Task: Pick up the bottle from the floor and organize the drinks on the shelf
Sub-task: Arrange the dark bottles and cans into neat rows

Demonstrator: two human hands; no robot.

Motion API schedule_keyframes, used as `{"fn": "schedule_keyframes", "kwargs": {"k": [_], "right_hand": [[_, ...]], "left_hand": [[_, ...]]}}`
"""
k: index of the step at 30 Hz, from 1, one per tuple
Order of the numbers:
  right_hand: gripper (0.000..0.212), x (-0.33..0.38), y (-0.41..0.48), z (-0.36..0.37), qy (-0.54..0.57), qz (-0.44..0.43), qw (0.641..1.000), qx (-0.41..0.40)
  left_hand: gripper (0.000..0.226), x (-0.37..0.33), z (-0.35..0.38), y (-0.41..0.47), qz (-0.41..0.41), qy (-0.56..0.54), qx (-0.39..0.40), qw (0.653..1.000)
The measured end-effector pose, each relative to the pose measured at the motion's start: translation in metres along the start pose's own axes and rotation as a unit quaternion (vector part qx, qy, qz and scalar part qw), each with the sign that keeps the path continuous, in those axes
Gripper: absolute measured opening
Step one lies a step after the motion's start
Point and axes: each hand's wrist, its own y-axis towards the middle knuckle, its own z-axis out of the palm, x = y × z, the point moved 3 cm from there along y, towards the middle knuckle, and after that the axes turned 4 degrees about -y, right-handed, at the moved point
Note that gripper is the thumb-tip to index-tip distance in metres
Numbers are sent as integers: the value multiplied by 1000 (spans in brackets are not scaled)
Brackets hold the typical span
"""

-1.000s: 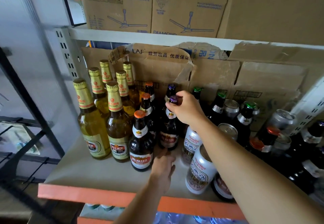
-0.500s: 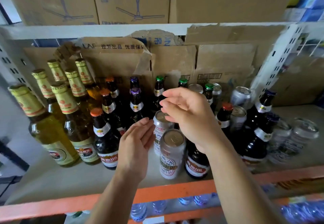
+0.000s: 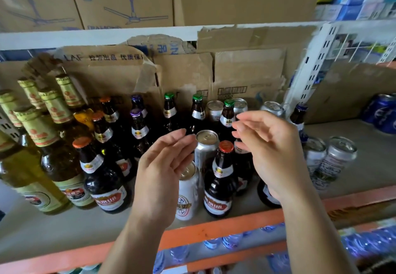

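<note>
At the near edge, clear plastic water bottles with blue labels (image 3: pixel 214 243) lie on a lower level, below the orange-painted front rail of the grey metal shelf (image 3: pixel 216 229). Both hands hover above the front row of drinks, palms turned toward each other. The left hand (image 3: pixel 162 171) is released, fingers extended and relaxed, grasping nothing; it overlaps the white aluminium can with the red emblem (image 3: pixel 187 194), and contact cannot be confirmed. The right hand (image 3: pixel 273 153) is also released, fingers loosely curved, grasping nothing. Between the hands stand the dark brown glass bottle with the red-orange cap (image 3: pixel 220 179) and, just behind it, the silver aluminium can (image 3: pixel 206 145). To the left, a second dark brown bottle with an orange cap (image 3: pixel 100 175) stands upright at the front, beside the tall yellow-green glass bottles with gold foil necks (image 3: pixel 36 145) grouped at the left end. To the right, two patterned silver cans (image 3: pixel 330 158) stand side by side on the board. Farther back are the dark bottles with purple caps (image 3: pixel 137 128) and the dark bottles with green caps (image 3: pixel 197 108). Blue cans (image 3: pixel 383 116) stand at the far right, beyond the white perforated upright (image 3: pixel 317 59). Torn brown cardboard sheets (image 3: pixel 246 70) line the rear. On the level above rest brown cardboard cartons printed with ceiling fans (image 3: pixel 126 1).
</note>
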Motion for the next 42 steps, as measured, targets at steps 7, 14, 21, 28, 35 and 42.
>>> {"fn": "schedule_keyframes", "kwargs": {"k": [7,14,21,28,35,42], "right_hand": [[11,-29,-2,-38,-24,4,998,-60],[12,-45,-3,-78,-46,-3,984,-171],[24,-75,0,-105,-145,58,968,-197],[56,-91,6,-89,-214,107,969,-59],[40,-86,0,-86,-258,61,960,-92],[31,-83,-4,-84,-281,53,954,-91]], "left_hand": [[21,30,31,-17,-67,-41,72,994],[24,62,60,-26,-121,-25,160,979],[27,107,76,-33,-174,44,168,969],[34,134,65,-41,-239,95,143,956],[36,141,51,-47,-271,109,123,948],[19,143,46,-48,-287,96,99,948]]}}
